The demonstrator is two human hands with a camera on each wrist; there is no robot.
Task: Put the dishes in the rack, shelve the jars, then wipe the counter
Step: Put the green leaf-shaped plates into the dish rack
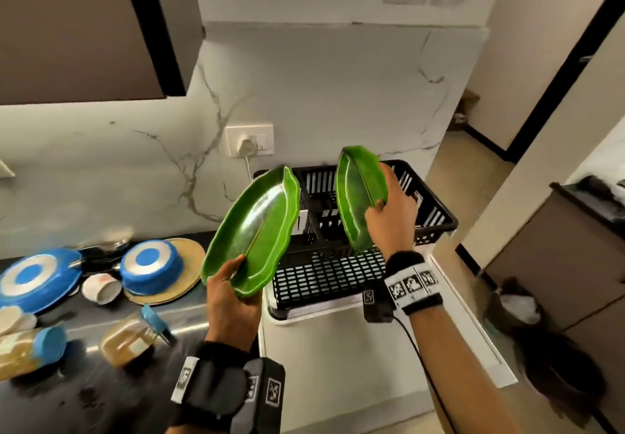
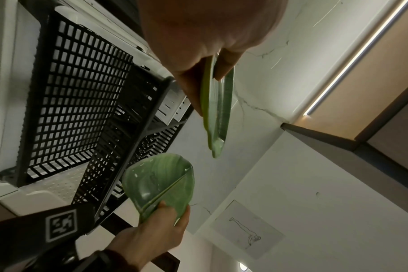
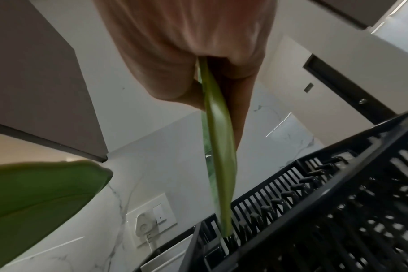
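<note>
I hold two green leaf-shaped plates. My left hand (image 1: 230, 284) grips the near end of the larger plate (image 1: 252, 230), tilted up, just left of the black dish rack (image 1: 436, 210). My right hand (image 1: 389, 196) pinches the second plate (image 1: 358, 196) upright on its edge over the rack's back compartment. In the right wrist view this plate (image 3: 219, 156) runs edge-on from my right hand (image 3: 186, 64) down to the rack's prongs (image 3: 280, 202); I cannot tell if it touches them. The left wrist view shows my left hand (image 2: 198, 55) on its plate (image 2: 218, 110), with the rack (image 2: 82, 92) empty.
The rack sits on a white drain tray (image 1: 321, 312). On the dark counter at left lie two blue-lidded jars (image 1: 135, 335) (image 1: 30, 349), an upturned blue bowl (image 1: 152, 268) on a tan plate, a blue plate (image 1: 33, 281) and a white cup (image 1: 101, 288). A cabinet (image 1: 84, 27) hangs above.
</note>
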